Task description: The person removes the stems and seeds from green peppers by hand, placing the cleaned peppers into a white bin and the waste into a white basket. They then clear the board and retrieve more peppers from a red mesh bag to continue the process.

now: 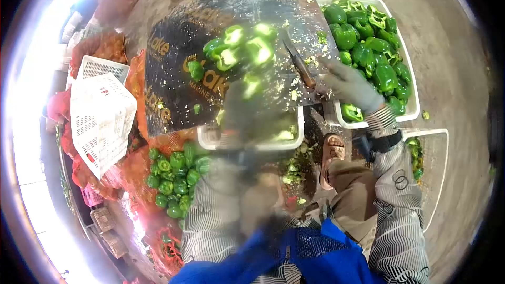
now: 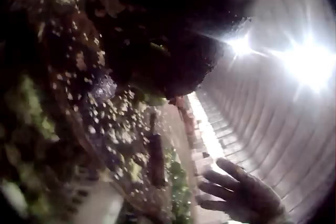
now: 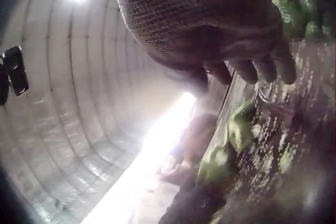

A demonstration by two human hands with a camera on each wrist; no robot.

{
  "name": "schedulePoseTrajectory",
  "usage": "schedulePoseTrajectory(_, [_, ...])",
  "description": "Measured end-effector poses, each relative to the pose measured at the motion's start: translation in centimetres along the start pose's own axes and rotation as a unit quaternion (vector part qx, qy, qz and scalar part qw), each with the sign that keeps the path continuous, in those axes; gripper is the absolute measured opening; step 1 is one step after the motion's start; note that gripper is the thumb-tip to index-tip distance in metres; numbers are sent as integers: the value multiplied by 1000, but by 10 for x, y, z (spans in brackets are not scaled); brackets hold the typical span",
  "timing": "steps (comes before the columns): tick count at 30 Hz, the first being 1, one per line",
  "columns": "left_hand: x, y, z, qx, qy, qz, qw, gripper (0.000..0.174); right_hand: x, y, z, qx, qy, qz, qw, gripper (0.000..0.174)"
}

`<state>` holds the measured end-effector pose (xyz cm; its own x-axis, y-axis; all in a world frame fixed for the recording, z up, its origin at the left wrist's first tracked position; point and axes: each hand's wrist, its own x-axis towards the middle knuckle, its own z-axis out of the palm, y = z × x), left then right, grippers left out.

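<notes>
My gloved right hand [image 1: 351,87], fingers stretched out, is at the board's right edge by the pepper crate; nothing shows in its grasp. Near its fingertips lies a knife [image 1: 300,64] with a dark handle. Motion smears my left hand [image 1: 238,105] over the front of the dark board [image 1: 173,81]. A cut pepper piece [image 1: 252,85] appears right beside its fingers; I cannot tell whether they grip it. In the left wrist view that hand is a dark shape [image 2: 168,50] with green at its lower edge. Several halved green peppers [image 1: 227,57] lie mid-board among scattered seeds.
A white crate [image 1: 415,87] full of cut green peppers stands at right. Below the board's front edge sits a white tub [image 1: 300,131] with scraps. Whole green peppers [image 1: 176,179] are piled at lower left, near white baskets [image 1: 102,121] and red mesh sacks [image 1: 139,171].
</notes>
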<state>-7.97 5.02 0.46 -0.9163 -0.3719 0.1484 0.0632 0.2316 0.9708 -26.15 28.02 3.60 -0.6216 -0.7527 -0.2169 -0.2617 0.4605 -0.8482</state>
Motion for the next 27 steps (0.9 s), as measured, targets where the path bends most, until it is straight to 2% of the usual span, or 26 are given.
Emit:
schedulePoseTrajectory(1, [-9,3,2,-61,0,11,998,49,-4,-14,19,54,-22,12,998,59])
schedulePoseTrajectory(3, [-30,7,9,-185,-1,31,982,50,-18,-57,56,262,-23,-49,964,58])
schedulePoseTrajectory(4, [-43,10,17,-193,-1,30,981,50,-19,-62,68,257,-22,-43,965,58])
schedulePoseTrajectory(6, [-63,17,34,24,51,-16,998,57,-14,-52,98,233,-45,-167,957,53])
schedulePoseTrajectory(7, [-67,25,39,18,53,-19,998,57,-11,-48,107,230,-48,-162,959,53])
schedulePoseTrajectory(9, [-70,50,43,-92,65,-113,987,42,-3,-37,121,192,17,-183,964,41])
schedulePoseTrajectory(10, [-59,78,28,-137,-50,-83,986,41,-2,-26,124,-83,124,-334,931,30])
schedulePoseTrajectory(11, [-64,75,29,-143,-51,-86,985,41,0,-24,126,-86,122,-328,933,30])
schedulePoseTrajectory(12, [-69,71,31,-77,-28,-114,990,41,1,-23,129,101,35,-204,973,30])
schedulePoseTrajectory(13, [-73,69,34,-11,-4,-140,990,40,2,-22,132,282,-51,-67,956,29])
schedulePoseTrajectory(14, [-75,89,36,-234,59,-200,950,39,0,-21,135,267,-57,-91,958,28])
schedulePoseTrajectory(15, [-78,89,34,-236,60,-201,949,39,0,-20,137,265,-59,-89,958,28])
schedulePoseTrajectory(16, [-81,87,30,-240,56,-197,949,33,2,-21,137,135,-30,-225,964,26])
schedulePoseTrajectory(17, [-83,85,26,-242,51,-193,950,27,3,-23,137,1,1,-355,935,25])
schedulePoseTrajectory(18, [-84,69,18,39,9,-18,999,26,-1,-37,130,-85,0,-350,933,33])
schedulePoseTrajectory(19, [-91,56,17,39,9,-20,999,26,-1,-41,131,-85,-1,-349,933,33])
schedulePoseTrajectory(20, [-94,56,16,-96,23,-52,994,26,-2,-47,134,-105,18,-401,910,45])
schedulePoseTrajectory(21, [-95,56,16,-228,37,-83,969,26,-3,-53,134,-125,38,-453,882,62])
schedulePoseTrajectory(22, [-96,58,16,-228,35,-85,969,26,-6,-59,132,-116,40,-472,873,59])
schedulePoseTrajectory(25, [-93,72,17,-399,48,-90,911,33,-5,-62,137,-84,43,-452,887,51])
schedulePoseTrajectory(26, [-88,66,12,-471,4,-99,876,38,5,-61,145,-88,63,-458,882,46])
schedulePoseTrajectory(27, [-91,64,11,-469,2,-103,877,38,6,-57,146,-85,66,-456,883,46])
